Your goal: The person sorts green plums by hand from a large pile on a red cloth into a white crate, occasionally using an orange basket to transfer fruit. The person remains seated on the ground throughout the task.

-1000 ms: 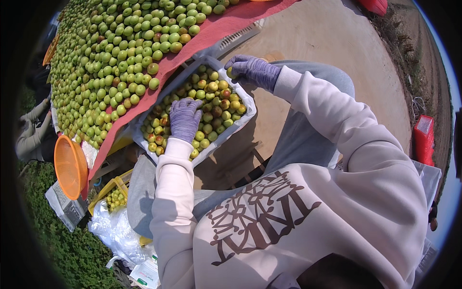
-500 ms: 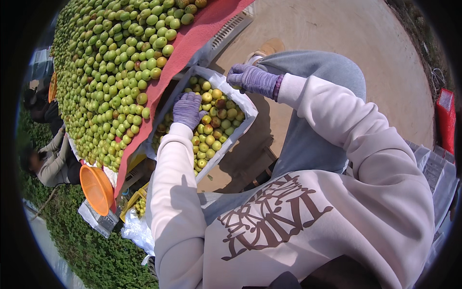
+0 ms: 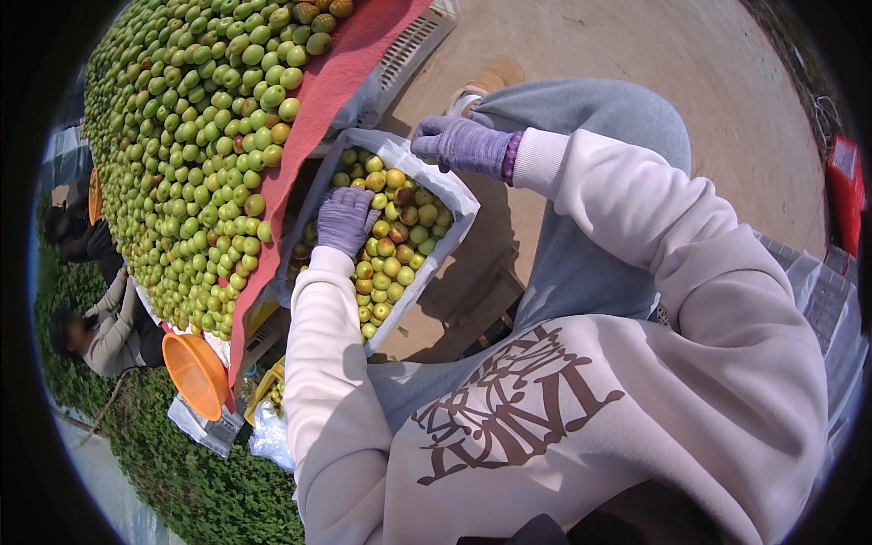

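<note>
My left hand (image 3: 345, 220), in a purple knit glove, lies on the jujubes (image 3: 392, 267) in a crate (image 3: 434, 265) lined with white sheeting. Its fingers stretch over the fruit, slightly bent; the fingertips are partly hidden. These jujubes are yellow-green, some with brown patches. My right hand (image 3: 461, 145), gloved the same way, is closed in a fist above the crate's far right corner. A small dark greenish bit shows under its fingers, too little to name. To the left, a large heap of green jujubes (image 3: 195, 173) covers a red cloth (image 3: 313, 113).
An orange basin (image 3: 195, 375) hangs by the heap's near edge, with a yellow crate (image 3: 263, 391) beside it. A pale slotted crate (image 3: 413, 50) stands at the far side. Another person (image 3: 109, 313) sits at the left. A red package (image 3: 845, 195) lies far right.
My left hand has shifted slightly left and its thumb is tucked closer. My right fist has moved a little left. The whole view has shifted slightly.
</note>
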Motion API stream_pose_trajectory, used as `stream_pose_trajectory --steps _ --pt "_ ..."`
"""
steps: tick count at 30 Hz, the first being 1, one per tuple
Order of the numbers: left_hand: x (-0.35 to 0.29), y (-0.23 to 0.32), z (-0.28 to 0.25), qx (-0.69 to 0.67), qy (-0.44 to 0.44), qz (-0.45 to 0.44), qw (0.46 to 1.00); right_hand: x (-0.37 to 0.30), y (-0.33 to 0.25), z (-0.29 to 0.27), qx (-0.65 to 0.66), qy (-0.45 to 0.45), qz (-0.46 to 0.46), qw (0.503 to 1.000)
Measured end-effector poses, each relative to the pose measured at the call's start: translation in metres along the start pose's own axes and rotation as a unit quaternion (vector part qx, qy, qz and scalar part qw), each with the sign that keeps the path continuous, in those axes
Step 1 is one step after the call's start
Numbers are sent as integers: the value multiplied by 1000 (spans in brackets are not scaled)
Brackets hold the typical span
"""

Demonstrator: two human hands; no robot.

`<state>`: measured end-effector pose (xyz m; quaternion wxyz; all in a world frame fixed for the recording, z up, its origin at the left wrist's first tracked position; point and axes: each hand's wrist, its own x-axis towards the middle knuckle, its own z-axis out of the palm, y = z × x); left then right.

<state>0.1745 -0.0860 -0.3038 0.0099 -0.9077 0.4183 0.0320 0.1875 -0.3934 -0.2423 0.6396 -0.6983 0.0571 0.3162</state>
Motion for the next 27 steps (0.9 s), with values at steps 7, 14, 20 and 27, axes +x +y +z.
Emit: stream_pose_trajectory --steps 7,14,20,27 --pt "-1 17 -9 -30 23 -110 993 8 7 3 -28 6 -12 1000" --pt "12 36 -13 26 3 -211 977 7 1 0 -73 -22 11 997" --pt "-5 36 -12 -309 -17 -522 795 5 1 2 -90 -6 -23 996" --pt "2 51 30 -438 50 -607 661 11 1 5 -94 -10 10 996"
